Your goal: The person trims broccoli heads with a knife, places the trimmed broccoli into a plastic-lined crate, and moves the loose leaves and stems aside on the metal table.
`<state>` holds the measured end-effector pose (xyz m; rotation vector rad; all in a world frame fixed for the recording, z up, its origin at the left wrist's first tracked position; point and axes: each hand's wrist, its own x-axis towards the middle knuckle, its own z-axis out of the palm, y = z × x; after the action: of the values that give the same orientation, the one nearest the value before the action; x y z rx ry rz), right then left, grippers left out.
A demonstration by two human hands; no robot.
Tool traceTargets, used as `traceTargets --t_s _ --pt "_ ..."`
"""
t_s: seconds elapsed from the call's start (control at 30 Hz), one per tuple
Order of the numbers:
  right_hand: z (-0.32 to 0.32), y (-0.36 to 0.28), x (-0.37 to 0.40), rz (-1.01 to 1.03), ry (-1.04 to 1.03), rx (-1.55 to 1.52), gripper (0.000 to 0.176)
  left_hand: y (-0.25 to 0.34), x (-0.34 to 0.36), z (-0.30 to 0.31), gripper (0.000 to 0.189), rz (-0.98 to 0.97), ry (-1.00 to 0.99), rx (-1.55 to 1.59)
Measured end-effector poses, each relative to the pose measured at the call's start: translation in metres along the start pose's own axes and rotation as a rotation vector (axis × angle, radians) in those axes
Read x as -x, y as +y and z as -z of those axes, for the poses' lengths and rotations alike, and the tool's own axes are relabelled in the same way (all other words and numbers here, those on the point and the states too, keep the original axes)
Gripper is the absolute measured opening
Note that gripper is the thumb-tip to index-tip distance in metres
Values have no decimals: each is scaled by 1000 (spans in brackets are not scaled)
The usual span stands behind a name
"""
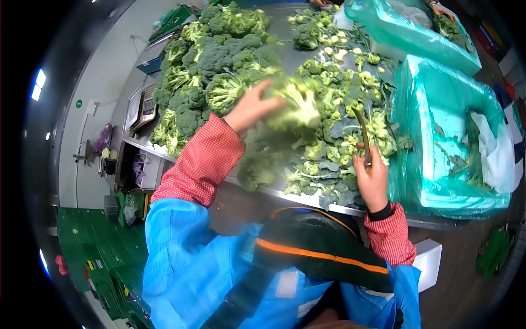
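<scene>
A large broccoli head (pixel 296 104), blurred by motion, hangs over the table at the fingers of my left hand (pixel 255 108). Its thumb and fingers are spread around the near side of the head. My right hand (pixel 372 178) is closed on a knife (pixel 362 129) with a curved blade that points up and away. Whole broccoli heads (pixel 219 55) are piled on the metal table at the left. Cut florets, stem pieces and leaves (pixel 339 115) cover the table in the middle, beyond my right hand.
A box lined with green plastic (pixel 408 131) stands at the right, holding scraps and white film. Another lined box (pixel 383 27) lies behind it, with a co-worker's hand (pixel 444 12) at its far edge. A scale (pixel 148 101) sits at the left; a white container (pixel 430 263) is below.
</scene>
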<state>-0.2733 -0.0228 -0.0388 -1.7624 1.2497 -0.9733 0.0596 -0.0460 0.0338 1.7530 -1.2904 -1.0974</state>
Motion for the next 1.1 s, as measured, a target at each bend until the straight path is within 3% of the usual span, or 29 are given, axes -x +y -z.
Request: traceTargets --t_s 0.03,0.1,0.2,0.23,0.3,0.33,0.37,0.43,0.57,0.63,0.7,0.77,0.9,0.97,1.1 --pt "-1 1 2 -14 -11 8 25 24 6 7 77 4 68 79" --pt "-2 6 6 4 -21 16 22 15 -8 29 78 -146 439 -77" --pt "1 6 8 -47 -76 18 20 -3 -29 67 82 -286 782 -638" --pt "0 9 9 -46 -82 16 20 -11 -36 77 86 -293 791 -780" --pt "-3 14 12 -33 -85 15 20 -28 -41 85 91 -113 704 -1256" --pt "-3 14 14 -22 -87 -1 19 -35 -48 89 92 37 547 -1335" --pt "-3 15 15 -8 -90 -18 19 -44 -53 89 88 101 423 -1294" --pt "-1 16 18 -3 -116 -29 16 -65 -65 87 83 -7 415 -1166" --pt "4 29 25 -2 -113 -59 16 -70 -86 73 72 19 426 -1055" --pt "14 33 30 35 -105 11 16 -74 -102 71 61 -264 509 -1010" --pt "21 48 38 113 -142 30 18 -42 -111 42 48 -549 565 -998" --pt "25 55 42 269 -137 89 22 12 -115 -2 43 -728 468 -896" --pt "40 63 55 272 -261 107 19 121 -111 -125 43 -931 135 -640" --pt "50 69 60 262 -276 31 20 160 -117 -189 41 -1111 -58 -544" --pt "83 84 73 124 -437 6 23 207 -133 -323 43 -1238 -341 -491"
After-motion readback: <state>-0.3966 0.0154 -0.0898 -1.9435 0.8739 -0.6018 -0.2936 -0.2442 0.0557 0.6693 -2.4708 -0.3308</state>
